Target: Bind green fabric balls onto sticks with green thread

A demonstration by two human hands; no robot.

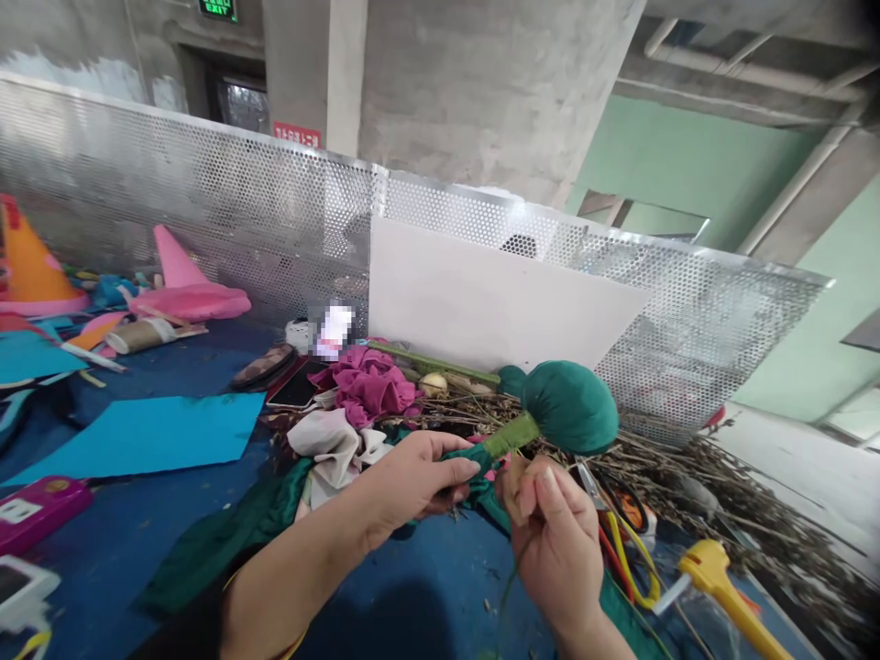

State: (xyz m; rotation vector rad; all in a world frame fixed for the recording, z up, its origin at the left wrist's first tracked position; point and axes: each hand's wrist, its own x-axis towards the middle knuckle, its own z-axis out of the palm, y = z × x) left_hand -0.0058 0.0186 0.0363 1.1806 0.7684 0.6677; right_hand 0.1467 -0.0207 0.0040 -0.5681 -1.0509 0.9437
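Observation:
A stuffed ball of dark green cloth (574,408) is gathered into a neck, with an olive-green band (512,434) around it. My left hand (430,472) closes on the green cloth just below that band. Under the ball, my right hand (556,522) pinches a small tan piece (512,481), partly hidden by the fingers; I cannot make out its kind. A thin green strand dangles below my right hand. More green cloth (226,532) lies on the blue table, left of and beneath my left forearm.
Dry twigs (687,495) spread across the back and right. Magenta cloth (371,385) and white cloth (336,449) lie beyond my left arm. Yellow-handled pliers (636,559) and a yellow tool (721,587) are at right. A blue sheet (165,435) lies left; a perforated metal panel (275,202) stands behind.

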